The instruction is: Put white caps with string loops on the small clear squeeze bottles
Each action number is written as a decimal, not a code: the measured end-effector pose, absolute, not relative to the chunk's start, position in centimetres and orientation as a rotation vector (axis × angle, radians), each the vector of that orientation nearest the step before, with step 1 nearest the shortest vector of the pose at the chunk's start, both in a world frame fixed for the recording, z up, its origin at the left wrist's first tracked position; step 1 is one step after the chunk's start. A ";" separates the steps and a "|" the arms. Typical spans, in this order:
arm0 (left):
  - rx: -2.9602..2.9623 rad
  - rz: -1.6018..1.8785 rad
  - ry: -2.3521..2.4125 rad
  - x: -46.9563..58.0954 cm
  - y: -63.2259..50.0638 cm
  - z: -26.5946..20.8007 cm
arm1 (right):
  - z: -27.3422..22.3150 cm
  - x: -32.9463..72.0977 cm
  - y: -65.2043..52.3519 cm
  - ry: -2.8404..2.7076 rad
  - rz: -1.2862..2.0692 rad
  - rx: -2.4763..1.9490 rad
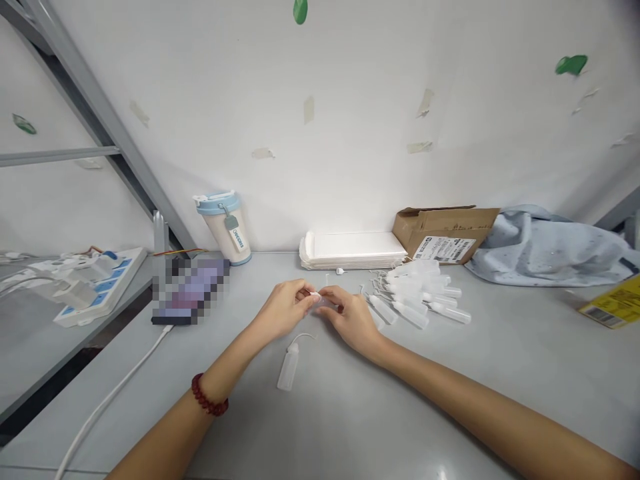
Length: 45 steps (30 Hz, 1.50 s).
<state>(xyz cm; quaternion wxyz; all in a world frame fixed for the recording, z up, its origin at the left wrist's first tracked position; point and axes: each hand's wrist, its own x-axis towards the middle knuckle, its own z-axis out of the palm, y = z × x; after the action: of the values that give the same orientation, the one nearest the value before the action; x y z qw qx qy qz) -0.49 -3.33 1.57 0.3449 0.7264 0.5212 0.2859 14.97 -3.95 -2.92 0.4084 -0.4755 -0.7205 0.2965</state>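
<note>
The left hand (285, 310) had a narrow grip, its thumb and fingers pinched around a small white piece (315, 295). The right hand (354, 321) faced it with a narrow grip too, fingers curled around a clear bottle (325, 303) that lay between the two hands, mostly hidden by the fingers. The white piece sat at the bottle's left end; whether it was fastened there, I could not tell.

Nearer the person, below the left grip and apart from it, a loose bottle (288, 371) lay on the surface (320, 427), a thin tail curving from its neck. Just beside the right hand, on its far right side, lay a pile of bottles (415, 293), tails pointing mostly left. Beyond the hands, a small cap (341, 271) lay close to a white stack (355, 249), with a carton (443, 235) at the stack's right end. A bracelet (205, 396) circled the left wrist.
</note>
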 end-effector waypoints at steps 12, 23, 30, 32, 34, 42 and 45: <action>1.808 0.650 1.380 -0.6 -3.1 1.4 | -3.1 15.1 -3.9 -1.863 0.648 -1.203; 1.706 0.610 1.329 -1.1 -2.8 1.1 | -3.1 14.9 -4.3 -2.010 0.546 -1.224; 1.566 0.512 1.473 -1.1 -3.0 1.3 | -3.5 14.7 -4.7 -2.065 0.439 -1.176; 1.548 0.502 1.473 -1.1 -3.0 1.2 | -3.5 14.8 -4.7 -2.055 0.444 -1.181; 1.562 0.516 1.443 -1.0 -3.1 1.3 | -3.6 14.9 -4.6 -2.036 0.459 -1.158; 1.708 0.624 1.304 -0.9 -3.5 2.3 | -3.1 14.9 -4.4 -2.006 0.589 -1.117; 1.787 0.624 1.279 -1.0 -3.4 2.4 | -2.8 14.8 -4.4 -1.991 0.640 -1.140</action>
<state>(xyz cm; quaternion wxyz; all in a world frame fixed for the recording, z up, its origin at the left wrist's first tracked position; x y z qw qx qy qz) -1.00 -3.41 2.36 0.4158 0.7114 0.5092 0.2484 14.81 -4.38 -2.85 0.3709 -0.4445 -0.7763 0.2496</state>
